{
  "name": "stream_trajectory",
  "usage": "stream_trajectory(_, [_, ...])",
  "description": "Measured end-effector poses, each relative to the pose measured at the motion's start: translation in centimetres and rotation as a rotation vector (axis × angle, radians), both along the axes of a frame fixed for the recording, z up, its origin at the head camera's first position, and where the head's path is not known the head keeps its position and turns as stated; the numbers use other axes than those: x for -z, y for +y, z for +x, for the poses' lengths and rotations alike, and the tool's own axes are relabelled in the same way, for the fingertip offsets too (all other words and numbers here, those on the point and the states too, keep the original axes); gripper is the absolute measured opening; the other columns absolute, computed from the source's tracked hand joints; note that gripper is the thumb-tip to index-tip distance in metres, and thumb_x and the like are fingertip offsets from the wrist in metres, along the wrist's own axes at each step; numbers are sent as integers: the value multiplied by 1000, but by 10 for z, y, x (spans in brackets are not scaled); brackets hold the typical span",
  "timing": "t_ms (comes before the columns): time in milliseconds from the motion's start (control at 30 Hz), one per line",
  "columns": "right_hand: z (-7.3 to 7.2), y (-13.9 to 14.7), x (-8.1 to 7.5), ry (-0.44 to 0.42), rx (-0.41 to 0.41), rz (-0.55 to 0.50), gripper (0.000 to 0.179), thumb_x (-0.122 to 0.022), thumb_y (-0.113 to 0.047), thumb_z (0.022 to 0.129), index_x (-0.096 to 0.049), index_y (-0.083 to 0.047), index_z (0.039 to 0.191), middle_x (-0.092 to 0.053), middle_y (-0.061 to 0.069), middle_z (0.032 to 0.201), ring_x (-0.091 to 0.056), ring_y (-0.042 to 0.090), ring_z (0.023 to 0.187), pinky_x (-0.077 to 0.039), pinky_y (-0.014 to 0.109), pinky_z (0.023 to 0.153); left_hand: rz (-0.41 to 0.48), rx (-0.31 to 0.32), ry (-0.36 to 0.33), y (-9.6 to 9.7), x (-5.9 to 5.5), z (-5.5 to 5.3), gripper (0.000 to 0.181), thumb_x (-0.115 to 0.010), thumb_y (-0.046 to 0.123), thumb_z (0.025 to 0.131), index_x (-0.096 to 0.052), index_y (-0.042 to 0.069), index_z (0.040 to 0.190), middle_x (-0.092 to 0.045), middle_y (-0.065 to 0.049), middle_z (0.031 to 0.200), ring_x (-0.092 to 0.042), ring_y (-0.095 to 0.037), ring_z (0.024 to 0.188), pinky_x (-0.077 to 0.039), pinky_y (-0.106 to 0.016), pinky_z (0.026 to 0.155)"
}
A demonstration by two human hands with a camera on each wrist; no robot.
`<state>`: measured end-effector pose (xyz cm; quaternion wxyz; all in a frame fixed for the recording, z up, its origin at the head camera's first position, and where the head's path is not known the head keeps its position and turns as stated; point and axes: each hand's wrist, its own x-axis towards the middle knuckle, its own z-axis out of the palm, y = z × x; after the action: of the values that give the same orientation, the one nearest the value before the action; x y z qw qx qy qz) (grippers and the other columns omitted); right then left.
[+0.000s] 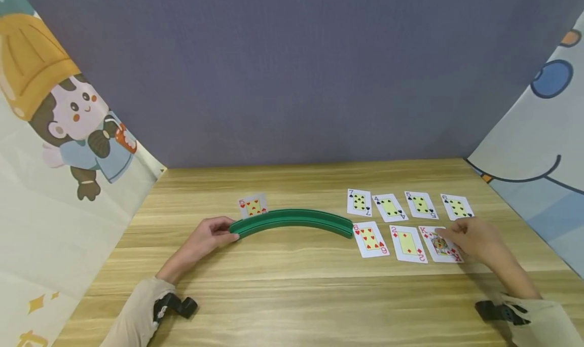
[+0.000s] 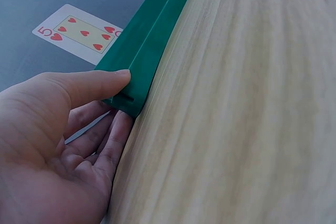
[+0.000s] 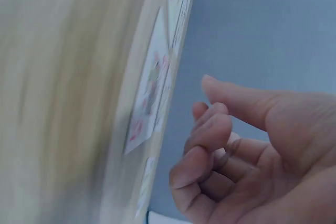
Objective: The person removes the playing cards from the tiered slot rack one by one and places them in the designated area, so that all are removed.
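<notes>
The left hand [image 1: 207, 238] held the near left end of the curved green card rack [image 1: 292, 221] on the table [image 1: 292, 296], thumb on top, its grip grasping it. A five of hearts [image 1: 252, 206] stood in the rack. The right hand [image 1: 474, 239] hovered just over the king of diamonds [image 1: 439, 244], fingers loosely curled, its grip released and holding nothing.

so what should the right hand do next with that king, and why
Probably lower the fingers onto the king of diamonds and pinch its edge. The right hand sits over that card with fingers curled but holding nothing, while the left hand holds the end of the green card holder, which carries only the five of hearts.
</notes>
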<state>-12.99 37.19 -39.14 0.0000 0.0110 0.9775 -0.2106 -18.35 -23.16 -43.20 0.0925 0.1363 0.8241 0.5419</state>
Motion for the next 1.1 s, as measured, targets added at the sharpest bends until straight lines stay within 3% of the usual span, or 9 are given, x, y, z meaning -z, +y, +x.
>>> stream_trajectory(167, [0, -15, -13, 31, -17, -21, 41, -66, -40, 95, -70, 0, 87, -66, 7, 75, -49, 16, 56, -37, 30, 49, -1, 0, -1, -1, 1, 0, 36, -77, 16, 88, -66, -2, 118, -66, -18, 111, -66, -22, 95, -56, -25, 80])
stream_trajectory(400, [-1, -40, -26, 69, -68, -43, 35, -66, -37, 96, -69, -3, 87, -64, 3, 71, -48, 16, 55, -38, 31, 51, -5, -4, -1, -2, 3, -2, 35, -77, 17, 88, -67, 0, 117, -67, -16, 110, -67, -20, 93, -56, -26, 80])
stream_trajectory(633, [-6, -78, -41, 141, -117, -89, 29, -69, -31, 95, -68, -3, 88, -62, 4, 64, -47, 15, 48, -37, 29, 42, 1, -5, 0, 0, 2, -1, 35, -77, 17, 88, -68, 0, 117, -67, -16, 110, -67, -20, 93, -56, -25, 79])
stream_trajectory(833, [-14, -114, -52, 219, -188, -111, 20, -72, -24, 93, -68, -8, 81, -62, 0, 63, -47, 14, 52, -36, 27, 45, -4, -1, 5, 1, 0, 2, 35, -77, 16, 88, -67, -1, 117, -66, -17, 111, -66, -23, 95, -55, -24, 79])
stream_trajectory(1100, [-23, -163, -67, 235, -265, -163, 17, -73, -22, 92, -71, -8, 82, -66, -1, 69, -55, 12, 57, -44, 29, 51, -15, -4, 9, 1, 2, 1, 34, -77, 17, 88, -68, 0, 116, -66, -16, 111, -66, -22, 94, -55, -25, 79])
